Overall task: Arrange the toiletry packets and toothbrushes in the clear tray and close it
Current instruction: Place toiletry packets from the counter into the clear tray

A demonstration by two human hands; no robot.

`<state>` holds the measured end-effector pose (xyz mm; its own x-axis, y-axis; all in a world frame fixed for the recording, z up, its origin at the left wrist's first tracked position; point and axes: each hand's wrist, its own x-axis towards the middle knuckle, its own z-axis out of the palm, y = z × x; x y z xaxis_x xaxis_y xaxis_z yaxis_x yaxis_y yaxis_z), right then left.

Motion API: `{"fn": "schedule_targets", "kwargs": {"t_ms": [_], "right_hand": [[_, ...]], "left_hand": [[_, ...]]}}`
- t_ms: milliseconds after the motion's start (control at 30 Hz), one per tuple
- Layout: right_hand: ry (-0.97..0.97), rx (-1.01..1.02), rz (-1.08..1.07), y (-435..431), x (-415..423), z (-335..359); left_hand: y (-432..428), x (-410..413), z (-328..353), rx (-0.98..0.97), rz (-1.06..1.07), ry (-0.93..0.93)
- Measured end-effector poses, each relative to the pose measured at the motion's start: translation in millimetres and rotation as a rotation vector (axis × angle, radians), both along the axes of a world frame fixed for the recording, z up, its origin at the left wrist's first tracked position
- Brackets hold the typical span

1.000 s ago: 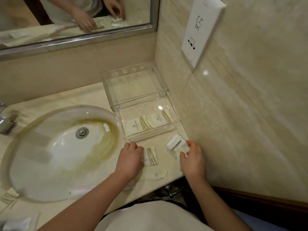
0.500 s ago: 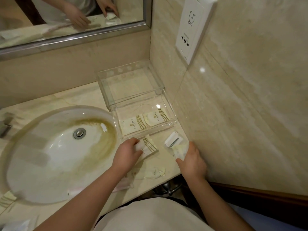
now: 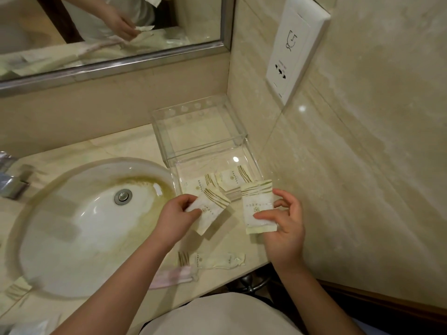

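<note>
The clear tray [image 3: 254, 163] stands in the counter corner with its lid [image 3: 169, 131] tipped open behind it. Two striped packets [image 3: 229, 178] lie flat inside. My left hand [image 3: 177, 218] holds a white packet with gold stripes [image 3: 211, 210] just in front of the tray. My right hand [image 3: 286, 226] holds a second, larger packet [image 3: 257, 207] upright beside it. A long wrapped packet [image 3: 215, 260] and a pink toothbrush wrapper [image 3: 173, 279] lie on the counter near the front edge, partly under my left forearm.
The oval sink [image 3: 79, 228] fills the counter to the left, with the tap [image 3: 12, 182] at its far left. More packets [image 3: 15, 290] lie at the lower left. A marble wall with a socket plate [image 3: 294, 49] closes the right side, and a mirror [image 3: 108, 27] hangs behind.
Both hands lifted packets off the counter and raised them toward the tray's front. The right hand's packet now faces up with its print showing.
</note>
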<state>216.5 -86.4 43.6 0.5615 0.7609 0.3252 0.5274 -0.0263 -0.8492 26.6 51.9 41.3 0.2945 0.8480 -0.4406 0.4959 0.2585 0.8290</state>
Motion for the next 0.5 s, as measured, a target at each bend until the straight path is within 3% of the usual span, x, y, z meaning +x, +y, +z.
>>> {"fn": "schedule_targets", "kwargs": {"t_ms": [100,233,367,500], "right_hand": [[-0.030,0.104,-0.027,6.7,-2.8,-1.4],[0.087,0.137,-0.001,12.0,-0.4,-6.2],[0.155,-0.003,-0.018,20.3,-1.3,-5.5],[0.121,-0.099,-0.080,34.5,-1.3,-8.3]], "left_hand": [[6.5,-1.7,6.2,-0.005,0.023,-0.041],[14.3,-3.8,8.2,-0.016,0.055,-0.093],[24.4,-4.3,12.5,0.024,0.051,-0.059],[53.1,-0.1,14.2,0.115,-0.027,0.110]]}}
